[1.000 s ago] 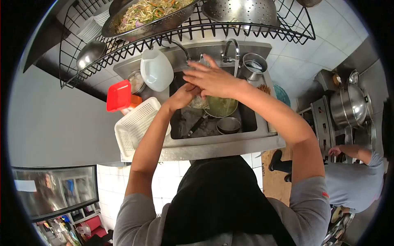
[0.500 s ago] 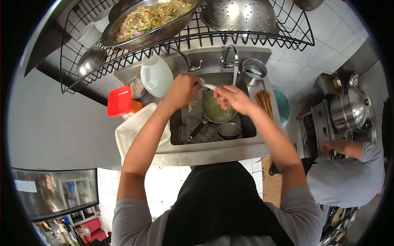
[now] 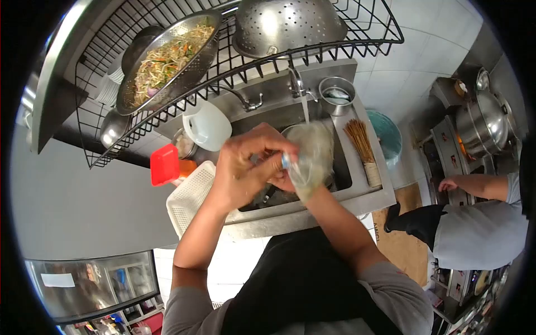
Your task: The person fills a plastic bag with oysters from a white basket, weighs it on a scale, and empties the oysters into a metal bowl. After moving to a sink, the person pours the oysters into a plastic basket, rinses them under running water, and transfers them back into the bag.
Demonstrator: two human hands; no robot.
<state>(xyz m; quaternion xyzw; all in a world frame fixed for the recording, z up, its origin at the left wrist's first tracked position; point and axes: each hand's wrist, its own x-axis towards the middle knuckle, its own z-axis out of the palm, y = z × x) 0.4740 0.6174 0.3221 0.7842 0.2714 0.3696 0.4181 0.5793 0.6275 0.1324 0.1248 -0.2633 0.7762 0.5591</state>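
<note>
Over the sink, my left hand is closed, with thumb and forefinger pinching the end of a clear plastic bag. A small bluish patch shows at the pinch. The bag is wet-looking, smeared by motion, and spreads to the right over my right wrist. My right hand is just below the left fingertips, its fingers mostly hidden by the left hand and the bag. Water runs from the right faucet behind the bag. In the sink, a pan's black handle shows; the rest of the pan is mostly covered.
Left of the sink are a white jug, a red container and a white basket. Bundled sticks and a metal pot line the right edge. Overhead, a wire rack holds colanders. A co-worker stands right.
My hands have come lower and nearer my body, and the bag now fans out over my right wrist instead of being stretched between them. The view has shifted and turned slightly.
</note>
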